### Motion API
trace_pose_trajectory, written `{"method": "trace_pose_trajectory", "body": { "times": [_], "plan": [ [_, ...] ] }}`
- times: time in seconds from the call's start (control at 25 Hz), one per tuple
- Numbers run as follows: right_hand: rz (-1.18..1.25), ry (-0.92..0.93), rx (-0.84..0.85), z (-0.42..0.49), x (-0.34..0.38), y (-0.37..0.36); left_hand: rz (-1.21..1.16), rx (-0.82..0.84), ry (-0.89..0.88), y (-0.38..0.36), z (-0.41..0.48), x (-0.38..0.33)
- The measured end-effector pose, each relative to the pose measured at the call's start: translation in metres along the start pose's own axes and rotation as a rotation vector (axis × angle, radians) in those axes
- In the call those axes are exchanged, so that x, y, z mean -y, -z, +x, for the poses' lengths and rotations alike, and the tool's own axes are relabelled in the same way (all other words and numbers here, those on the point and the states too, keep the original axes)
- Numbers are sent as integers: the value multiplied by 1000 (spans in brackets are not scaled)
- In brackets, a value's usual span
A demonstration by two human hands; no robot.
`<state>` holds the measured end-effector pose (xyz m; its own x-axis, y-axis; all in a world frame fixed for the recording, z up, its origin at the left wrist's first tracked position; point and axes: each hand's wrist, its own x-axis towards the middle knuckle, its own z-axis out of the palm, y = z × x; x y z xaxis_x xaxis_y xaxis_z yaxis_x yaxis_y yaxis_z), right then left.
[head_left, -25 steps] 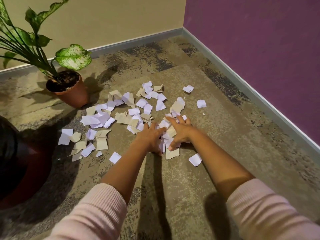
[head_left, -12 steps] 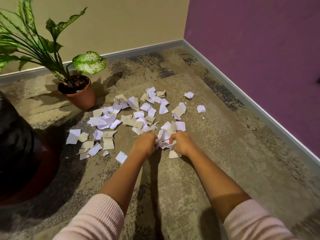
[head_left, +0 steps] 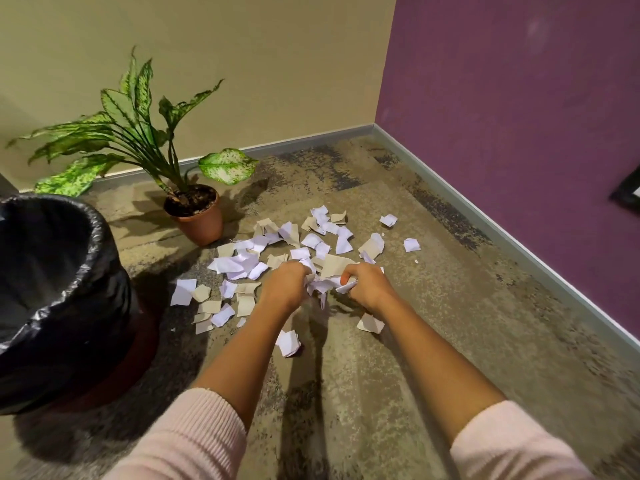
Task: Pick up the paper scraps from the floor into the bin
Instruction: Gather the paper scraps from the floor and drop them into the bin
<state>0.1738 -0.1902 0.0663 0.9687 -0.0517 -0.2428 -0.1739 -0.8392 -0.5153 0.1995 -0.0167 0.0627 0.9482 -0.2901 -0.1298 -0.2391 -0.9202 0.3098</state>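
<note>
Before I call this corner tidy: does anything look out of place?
Yes. Torn paper scraps litter the carpet beside the potted plant. Both hands clutch a bunch; the lined bin stands left.

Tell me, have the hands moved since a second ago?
Yes. The left hand and right hand were spread flat on the scraps; now they have closed together, bunching a handful of scraps between them, lifted off the carpet.

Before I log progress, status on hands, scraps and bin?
Both hands, left and right, shut on a bunch of scraps. Many scraps on the carpet. Bin open at left. Nothing between.
</note>
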Motion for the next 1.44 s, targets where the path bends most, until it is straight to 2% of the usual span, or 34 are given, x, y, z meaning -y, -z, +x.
{"method": "trace_pose_trajectory", "body": {
  "times": [0.32,0.56,0.76,1.08,1.44],
  "plan": [
    [1,-9,-32,13,66,14,4,-42,-30,58,15,23],
    [34,39,-85,19,92,12,37,-93,7,80,2,35],
    [47,106,-66,6,122,23,78,-156,58,118,-23,41],
    [81,329,-58,-4,225,31,24,-356,211,190,-82,89],
    [40,588,20,-28,337,16,39,-460,410,253,-152,167]
  ]
}}
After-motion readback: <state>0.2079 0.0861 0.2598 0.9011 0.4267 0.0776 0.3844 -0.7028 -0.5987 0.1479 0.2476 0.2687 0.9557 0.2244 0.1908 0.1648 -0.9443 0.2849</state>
